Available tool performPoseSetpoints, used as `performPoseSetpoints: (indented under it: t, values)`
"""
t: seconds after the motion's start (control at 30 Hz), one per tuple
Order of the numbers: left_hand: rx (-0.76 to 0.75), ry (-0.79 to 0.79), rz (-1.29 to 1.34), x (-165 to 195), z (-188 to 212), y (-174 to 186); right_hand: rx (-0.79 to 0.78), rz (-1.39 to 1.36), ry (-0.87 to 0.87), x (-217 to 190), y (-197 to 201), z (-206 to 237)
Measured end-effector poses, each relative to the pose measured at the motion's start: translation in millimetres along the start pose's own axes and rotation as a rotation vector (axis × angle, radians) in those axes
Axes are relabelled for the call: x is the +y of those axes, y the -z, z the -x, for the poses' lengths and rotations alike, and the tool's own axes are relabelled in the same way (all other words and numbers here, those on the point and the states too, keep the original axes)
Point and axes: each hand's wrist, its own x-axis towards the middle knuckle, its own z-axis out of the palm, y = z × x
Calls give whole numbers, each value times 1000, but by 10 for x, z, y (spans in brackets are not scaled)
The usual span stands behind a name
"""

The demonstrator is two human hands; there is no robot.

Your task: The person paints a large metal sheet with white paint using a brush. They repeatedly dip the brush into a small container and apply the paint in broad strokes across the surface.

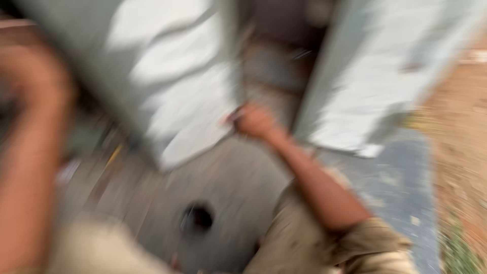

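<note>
Close to the camera, the left hand (30, 81) is a raised blur; whether it grips anything, I cannot tell. Below lies a grey floor (238, 177) with a dark hole (199, 217). Farther off, the right hand (253, 121) is fisted at a pale metal panel's (172, 86) edge; a firm, steady grip seems wise.

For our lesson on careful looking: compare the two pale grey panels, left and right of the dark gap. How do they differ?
The left panel has the right hand at its lower edge; the right panel has no hand on it. The left panel ends over grey concrete floor, the right panel beside reddish soil. Both are pale grey, tilted and badly blurred.
</note>
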Motion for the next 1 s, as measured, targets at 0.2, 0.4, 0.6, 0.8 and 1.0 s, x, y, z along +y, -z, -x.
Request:
performPoseSetpoints:
  t: [0.2, 0.4, 0.6, 0.8, 1.0]
  values:
    - [-860, 509, -364, -439, 2843, 441, -368, -676, -628, -157, 54, -84]
    - [-1902, 616, -605, -82, 4145, 1112, -573, -922, -663, -665, 85, 13]
    - [-1645, 448, -328, -44, 4250, 1271, -608, -888, -655, -912, -30, -58]
    - [-1447, 472, -173, -19, 4349, 1115, -606, -880, -692, -802, -89, -37]
    - [-1350, 612, -62, -25, 4473, 966, -589, -810, -640, -728, -152, -33]
